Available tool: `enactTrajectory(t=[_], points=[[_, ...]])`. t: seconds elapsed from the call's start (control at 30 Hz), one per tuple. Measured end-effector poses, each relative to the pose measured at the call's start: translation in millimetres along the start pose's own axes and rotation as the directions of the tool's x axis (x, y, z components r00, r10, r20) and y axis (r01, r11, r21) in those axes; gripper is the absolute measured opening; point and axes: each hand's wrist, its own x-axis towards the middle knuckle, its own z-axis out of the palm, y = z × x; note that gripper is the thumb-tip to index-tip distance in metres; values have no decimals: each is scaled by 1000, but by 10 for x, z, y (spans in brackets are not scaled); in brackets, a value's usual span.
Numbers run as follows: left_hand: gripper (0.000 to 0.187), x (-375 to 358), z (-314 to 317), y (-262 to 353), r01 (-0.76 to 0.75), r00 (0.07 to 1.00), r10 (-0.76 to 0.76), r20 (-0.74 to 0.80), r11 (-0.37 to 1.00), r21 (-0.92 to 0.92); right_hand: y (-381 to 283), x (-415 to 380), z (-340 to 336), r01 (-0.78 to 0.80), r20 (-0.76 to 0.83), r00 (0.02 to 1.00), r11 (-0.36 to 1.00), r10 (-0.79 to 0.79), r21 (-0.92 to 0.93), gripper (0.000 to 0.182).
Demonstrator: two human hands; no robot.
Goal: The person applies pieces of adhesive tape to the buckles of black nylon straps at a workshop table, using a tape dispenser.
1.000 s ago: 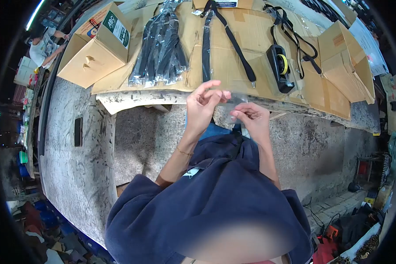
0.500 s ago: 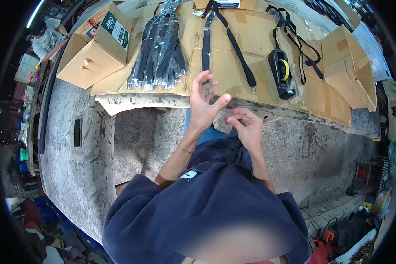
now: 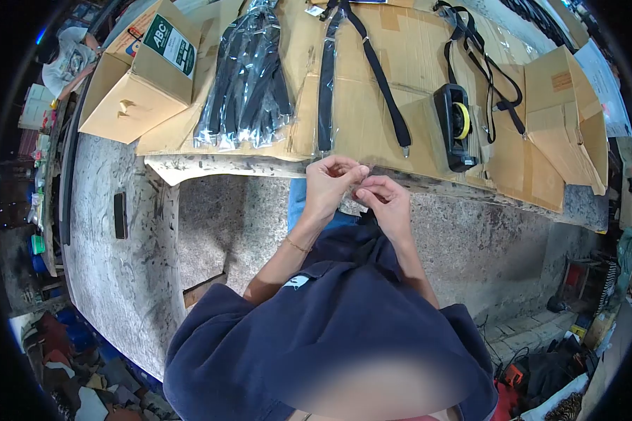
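Note:
My left hand (image 3: 330, 184) and my right hand (image 3: 386, 202) meet just in front of the table edge, thumbs and fingers pinched close together. Whatever lies between the fingertips is too small or clear to make out. Beyond them, a black strap with metal clips (image 3: 381, 84) forms an upside-down V on the cardboard, one leg inside clear plastic. Left of it lies a bundle of black straps in clear plastic bags (image 3: 249, 84). A black tape dispenser (image 3: 453, 133) with a yellow-cored roll stands to the right, beside a loose black strap (image 3: 490, 81).
Open cardboard boxes stand at the left (image 3: 140, 84) and right (image 3: 558, 112) of the cardboard-covered table (image 3: 358, 105). A dark flat block (image 3: 121, 215) rests on the left side surface. Another person (image 3: 67, 63) is at the far upper left.
My left hand has come down and its spread fingers have closed into a pinch beside my right hand. My right hand has shifted slightly. The view has tilted a little.

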Motion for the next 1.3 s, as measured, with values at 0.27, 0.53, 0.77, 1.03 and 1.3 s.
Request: enactTrajectory(t=[0.27,0.53,0.77,1.03,1.3], points=[[12,165,-12,-113,-3,1000,4,-24,999,42,-189,749,-723,-34,-258,934,657,-247,-753,26],[16,299,41,-218,-48,998,49,-29,998,41,-63,1251,-996,-151,-127,989,550,81,-821,27],[18,405,98,-322,-11,995,31,-98,980,199,-641,1068,-723,-209,115,970,976,215,-65,25],[18,479,158,-374,-10,997,33,-72,955,298,-537,1113,-587,-89,131,986,987,107,-132,28],[17,531,210,-358,35,999,-34,-9,993,111,-406,1080,-559,-103,90,989,987,114,-125,28]])
